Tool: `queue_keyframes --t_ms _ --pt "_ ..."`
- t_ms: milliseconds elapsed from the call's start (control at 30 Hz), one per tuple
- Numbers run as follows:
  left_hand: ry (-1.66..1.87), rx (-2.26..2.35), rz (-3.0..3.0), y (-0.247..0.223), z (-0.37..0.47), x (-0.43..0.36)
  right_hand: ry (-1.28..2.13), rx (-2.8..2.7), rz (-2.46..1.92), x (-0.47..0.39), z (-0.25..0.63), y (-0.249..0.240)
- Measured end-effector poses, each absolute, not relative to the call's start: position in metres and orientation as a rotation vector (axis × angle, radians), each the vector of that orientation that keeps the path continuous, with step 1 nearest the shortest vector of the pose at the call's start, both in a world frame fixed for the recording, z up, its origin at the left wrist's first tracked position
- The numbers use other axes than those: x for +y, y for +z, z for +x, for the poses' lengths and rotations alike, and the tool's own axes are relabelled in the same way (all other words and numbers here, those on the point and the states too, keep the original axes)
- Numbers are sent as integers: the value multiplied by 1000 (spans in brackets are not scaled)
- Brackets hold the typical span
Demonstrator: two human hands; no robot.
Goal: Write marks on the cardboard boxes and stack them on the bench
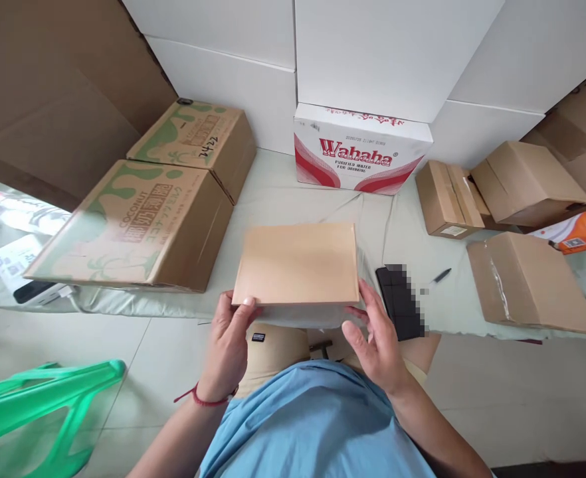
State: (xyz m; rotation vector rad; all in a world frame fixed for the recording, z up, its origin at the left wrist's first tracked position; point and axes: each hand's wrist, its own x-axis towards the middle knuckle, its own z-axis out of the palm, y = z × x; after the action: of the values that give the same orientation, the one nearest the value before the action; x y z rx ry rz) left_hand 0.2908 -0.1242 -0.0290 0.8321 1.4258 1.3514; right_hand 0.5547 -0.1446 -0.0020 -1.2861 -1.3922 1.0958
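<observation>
A plain brown cardboard box (297, 262) is in front of me at the near edge of the table, its smooth top face turned up. My left hand (230, 338) grips its near left corner, thumb on the top edge and fingers underneath. Beside the near right corner is my right hand (375, 335), its thumb spread away from the fingers. Those fingertips are at the box's right side, and whether they press on it I cannot tell. A black phone-like object (400, 302), partly pixelated, lies just right of that hand.
Two coconut cartons (118, 226) stand at the left, near a white device (24, 265). A Wahaha water carton (360, 149) is at the back. Several brown boxes (532, 282), an orange bottle (582, 229) and a pen (441, 275) lie right. A green stool (48, 405) stands on the floor.
</observation>
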Motion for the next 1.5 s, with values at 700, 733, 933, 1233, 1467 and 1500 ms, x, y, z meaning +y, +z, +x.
queue_keyframes --t_ms 700,733,933,1233,1467,1500 --pt "1514 1309 1186 -1 299 -129 1472 -791 -1248 -140 561 -16" --pt "1508 1301 1260 2 300 -129 1466 -743 -1259 -139 561 -18" --pt "1547 1220 1428 2 302 -134 1427 -639 -1275 -139 559 -24" --pt "1423 1141 1418 -24 298 -135 1383 -590 -1238 -145 572 -38" --pt "1479 1165 1342 -26 290 -121 1257 -649 -1234 -150 582 -41" --pt "1474 1203 1304 -27 288 -118 1228 -654 -1229 -151 583 -41"
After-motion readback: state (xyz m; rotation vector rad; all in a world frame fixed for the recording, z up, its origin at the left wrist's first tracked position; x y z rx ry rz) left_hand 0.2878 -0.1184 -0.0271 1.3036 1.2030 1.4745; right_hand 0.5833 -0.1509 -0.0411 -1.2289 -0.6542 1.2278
